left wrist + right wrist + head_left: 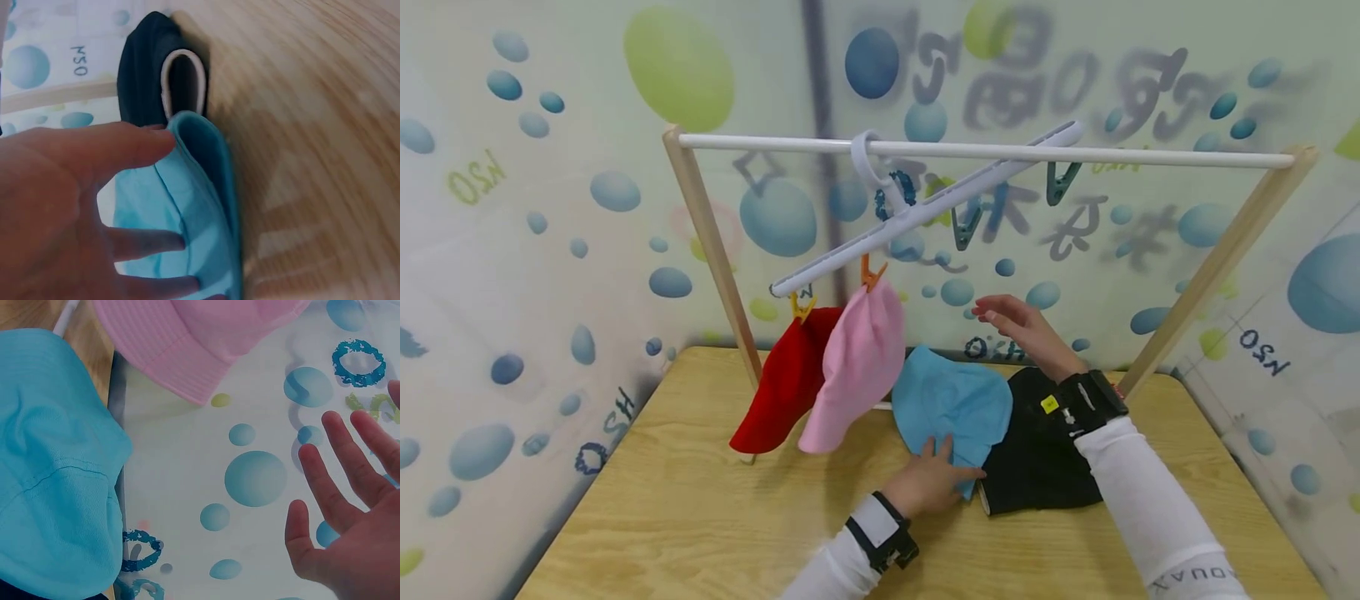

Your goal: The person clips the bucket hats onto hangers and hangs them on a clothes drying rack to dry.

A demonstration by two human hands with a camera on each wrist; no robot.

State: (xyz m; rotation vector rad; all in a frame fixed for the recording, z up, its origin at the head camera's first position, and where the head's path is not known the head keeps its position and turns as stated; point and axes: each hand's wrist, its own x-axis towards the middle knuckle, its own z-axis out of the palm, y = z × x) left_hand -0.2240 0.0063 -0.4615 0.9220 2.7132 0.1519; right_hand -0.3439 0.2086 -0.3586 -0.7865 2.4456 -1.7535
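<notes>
A light blue bucket hat (951, 400) lies on the table with its brim towards me. My left hand (928, 483) rests on that brim, its fingers spread over the fabric and the thumb at the edge (87, 206). Raised behind the hats, my right hand (1030, 329) holds nothing, and its fingers are spread (350, 506). Right of the blue hat lies a black bucket hat (1037, 458), partly under my right forearm. A red hat (790, 379) and a pink bucket hat (857, 367) hang from the white hanger (925, 208) by a yellow clip (802, 310) and an orange clip (871, 273).
The hanger hooks over a white rod (760, 144) between wooden posts (718, 250) and sits aslant. Two dark green clips (966, 227) hang from its right half with nothing in them. Behind the wooden table (662, 500) stands a patterned wall (587, 250).
</notes>
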